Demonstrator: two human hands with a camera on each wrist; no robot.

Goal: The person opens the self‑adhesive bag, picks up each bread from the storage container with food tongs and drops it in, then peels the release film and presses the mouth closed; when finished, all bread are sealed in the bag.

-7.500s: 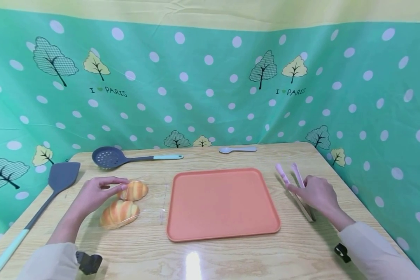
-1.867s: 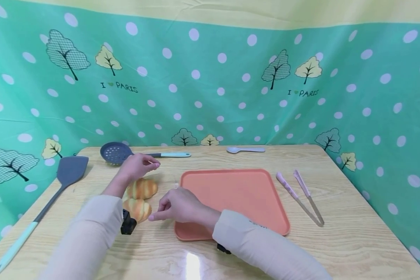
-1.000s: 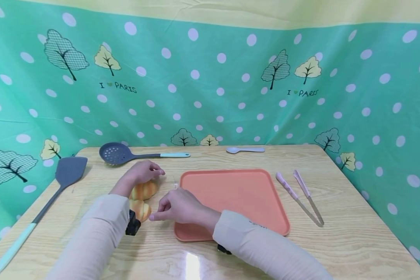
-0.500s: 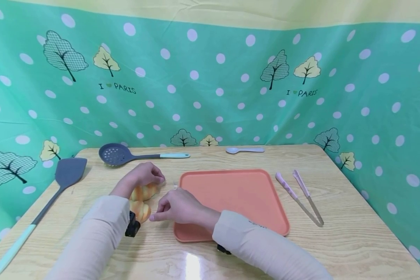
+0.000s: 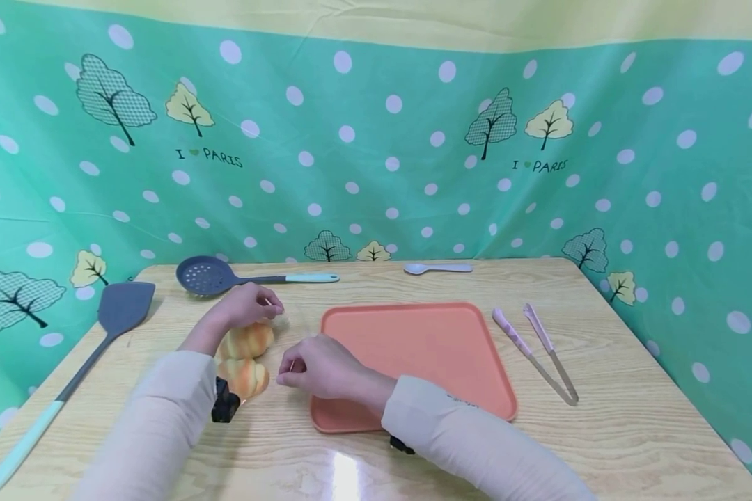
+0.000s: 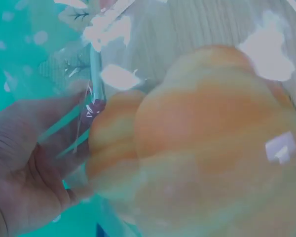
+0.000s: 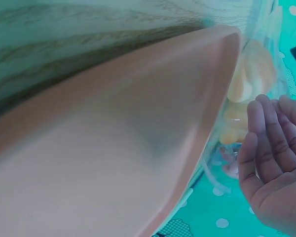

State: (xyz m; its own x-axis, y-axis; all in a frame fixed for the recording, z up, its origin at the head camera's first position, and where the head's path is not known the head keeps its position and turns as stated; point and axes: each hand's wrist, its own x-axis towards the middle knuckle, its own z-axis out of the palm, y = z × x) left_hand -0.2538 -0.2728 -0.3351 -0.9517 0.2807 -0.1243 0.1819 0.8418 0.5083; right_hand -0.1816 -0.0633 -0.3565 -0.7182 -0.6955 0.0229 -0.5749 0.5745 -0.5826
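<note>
Wooden tabletop (image 5: pixel 633 424). My left hand (image 5: pixel 246 306) pinches the clear bag (image 6: pixel 270 48) round two breads (image 5: pixel 248 378); right hand (image 5: pixel 327 367) narrow, can't tell if it's gripping.

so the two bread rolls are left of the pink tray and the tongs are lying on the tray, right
Not quite: the tongs are not on the pink tray. They lie on the table to the right of it, as the head view shows. The two bread rolls are left of the tray, as you say.
</note>
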